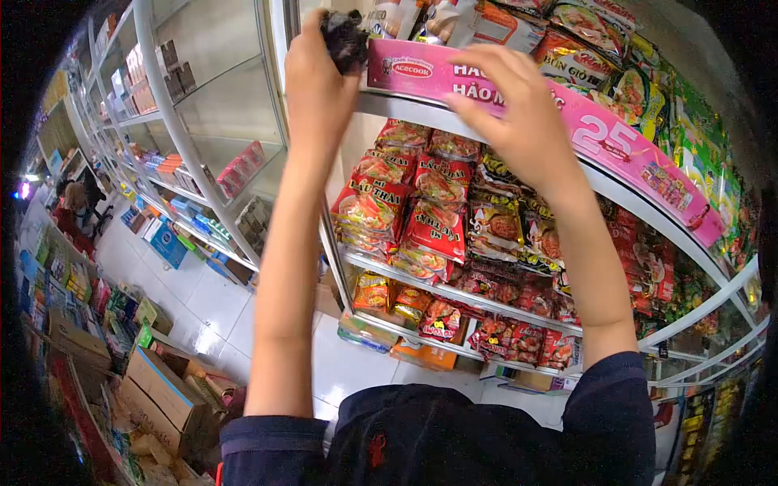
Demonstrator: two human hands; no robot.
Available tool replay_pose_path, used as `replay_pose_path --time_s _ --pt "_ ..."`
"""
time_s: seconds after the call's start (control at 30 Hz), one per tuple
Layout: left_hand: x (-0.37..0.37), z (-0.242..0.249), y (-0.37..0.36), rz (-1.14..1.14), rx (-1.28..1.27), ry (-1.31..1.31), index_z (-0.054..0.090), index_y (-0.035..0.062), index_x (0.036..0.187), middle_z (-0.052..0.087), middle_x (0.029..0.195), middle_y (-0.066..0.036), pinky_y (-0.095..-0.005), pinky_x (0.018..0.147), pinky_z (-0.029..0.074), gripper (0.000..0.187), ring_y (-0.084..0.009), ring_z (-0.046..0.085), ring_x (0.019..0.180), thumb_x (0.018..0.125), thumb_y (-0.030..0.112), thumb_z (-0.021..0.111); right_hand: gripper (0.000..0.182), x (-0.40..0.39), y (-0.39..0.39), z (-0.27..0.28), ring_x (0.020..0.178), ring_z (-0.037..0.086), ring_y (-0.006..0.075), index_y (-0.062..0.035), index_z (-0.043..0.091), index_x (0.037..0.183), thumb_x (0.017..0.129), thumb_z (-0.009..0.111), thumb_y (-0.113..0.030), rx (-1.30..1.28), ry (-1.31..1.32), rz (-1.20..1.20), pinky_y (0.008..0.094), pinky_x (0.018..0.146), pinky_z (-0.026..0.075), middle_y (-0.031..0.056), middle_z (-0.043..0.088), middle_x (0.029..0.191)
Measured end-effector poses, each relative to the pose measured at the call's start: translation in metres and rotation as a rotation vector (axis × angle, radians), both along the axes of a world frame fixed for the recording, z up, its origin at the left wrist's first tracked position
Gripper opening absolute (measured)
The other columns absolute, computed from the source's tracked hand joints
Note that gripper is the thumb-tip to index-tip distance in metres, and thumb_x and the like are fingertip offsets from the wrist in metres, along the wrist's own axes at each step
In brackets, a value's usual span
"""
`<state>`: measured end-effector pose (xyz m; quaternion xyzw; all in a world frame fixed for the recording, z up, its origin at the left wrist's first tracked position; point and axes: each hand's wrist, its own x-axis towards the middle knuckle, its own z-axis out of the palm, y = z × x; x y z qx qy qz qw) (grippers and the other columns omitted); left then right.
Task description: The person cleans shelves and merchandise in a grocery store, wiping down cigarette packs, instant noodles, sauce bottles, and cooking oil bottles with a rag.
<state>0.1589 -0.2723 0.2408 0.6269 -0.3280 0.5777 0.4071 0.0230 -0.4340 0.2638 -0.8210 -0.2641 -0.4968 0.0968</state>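
My left hand [312, 85] is raised at the left end of the top shelf. Its fingers are closed on a dark, crumpled bundle that looks like a black cloth [344, 42]. Beside it, a pink Acecook shelf banner [596, 130] runs along the shelf's front edge. My right hand [515, 113] is in front of this banner with thumb and fingers apart, holding nothing; whether its fingertips touch the banner I cannot tell. Bags of noodles [579, 61] lie on the shelf behind the banner.
Red noodle packs [438, 198] fill the shelf below, with smaller packs [442, 317] lower down. A glass-fronted shelf unit [223, 49] stands at the left. Cardboard boxes [158, 397] crowd the lower-left floor. A person [74, 198] is far off at the left.
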Motion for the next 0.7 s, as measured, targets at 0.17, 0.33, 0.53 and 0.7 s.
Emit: replay_pose_path --time_s 0.17,0.33,0.53,0.7 --pt "0.053 0.013 -0.004 0.163 0.457 0.174 0.056 0.0034 0.092 0.056 0.080 -0.021 -0.0431 0.068 0.045 0.024 -0.0386 0.054 0.077 0.069 0.008 0.053 0.025 -0.014 -0.042 -0.006 0.088 0.051 0.0266 -0.0031 0.058 0.088 0.071 0.060 -0.022 -0.025 -0.104 -0.372 0.0368 0.077 0.040 0.0089 0.056 0.089" --pt "0.106 0.021 -0.019 0.240 0.711 0.311 0.060 0.0032 0.083 0.059 0.082 -0.020 -0.0432 0.070 0.046 0.018 -0.0365 0.057 0.080 0.073 0.014 0.049 0.022 -0.005 -0.055 -0.020 0.087 0.051 0.0238 -0.0086 0.059 0.088 0.068 0.060 -0.017 -0.145 -0.338 -0.492 0.0367 0.080 0.038 0.0052 0.056 0.089" --pt "0.125 0.031 -0.029 0.244 0.812 0.428 0.062 0.0070 0.090 0.060 0.088 -0.018 -0.0387 0.070 0.048 0.027 -0.0344 0.059 0.079 0.072 0.025 0.054 0.022 -0.006 -0.061 -0.020 0.088 0.051 0.0232 -0.0091 0.058 0.089 0.068 0.060 -0.016 -0.092 -0.318 -0.461 0.0361 0.081 0.037 0.0041 0.057 0.091" --pt "0.119 0.033 -0.016 0.288 0.928 0.439 0.062 0.0028 0.086 0.060 0.088 -0.019 -0.0394 0.072 0.047 0.026 -0.0351 0.058 0.081 0.069 0.020 0.054 0.021 -0.007 -0.062 -0.019 0.088 0.051 0.0239 -0.0070 0.058 0.088 0.069 0.059 -0.016 -0.101 -0.326 -0.439 0.0350 0.080 0.038 0.0058 0.058 0.093"
